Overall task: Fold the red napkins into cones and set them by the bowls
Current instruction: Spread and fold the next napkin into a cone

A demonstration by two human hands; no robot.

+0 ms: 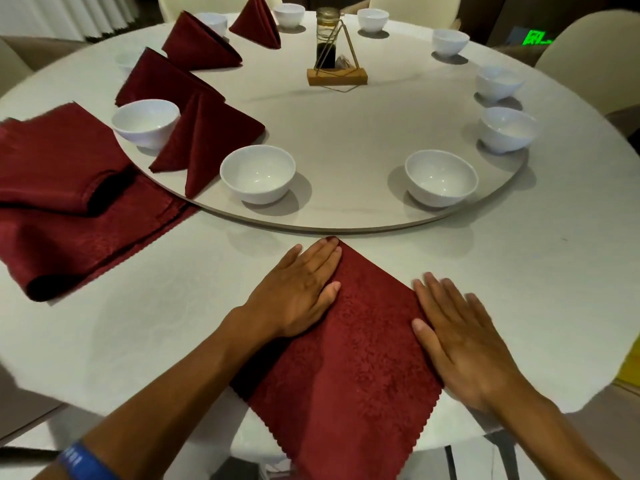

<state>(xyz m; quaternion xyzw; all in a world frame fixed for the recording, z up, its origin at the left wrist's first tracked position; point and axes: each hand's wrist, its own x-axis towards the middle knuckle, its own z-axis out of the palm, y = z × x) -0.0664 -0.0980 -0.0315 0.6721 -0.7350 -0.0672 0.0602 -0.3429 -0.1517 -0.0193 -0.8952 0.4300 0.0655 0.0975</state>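
I see both hands lying flat on one red napkin (pixel 349 358), which is spread like a diamond on the table (pixel 519 271), its near corner hanging over the edge. The left hand (pixel 298 292) presses the upper left side with straight fingers together, fingertips at the far corner. The right hand (pixel 457 337) presses the right side, fingers straight and a little spread. Neither hand grips anything.

On the turntable (pixel 346 133) I count four finished cones: one (pixel 204 140) between the two nearest left bowls, and three more (pixel 166 81) (pixel 197 43) (pixel 258 24) going back along the left side. I count nine white bowls clearly (a tenth may hide behind the second cone, I cannot tell). The nearest two (pixel 258 173) (pixel 440 176) stand just beyond the napkin.

A pile (pixel 65 188) of unfolded napkins lies at the left, partly under the turntable rim; their number I cannot tell. One bottle (pixel 327 36) in a wire stand (pixel 337 76) is near the middle
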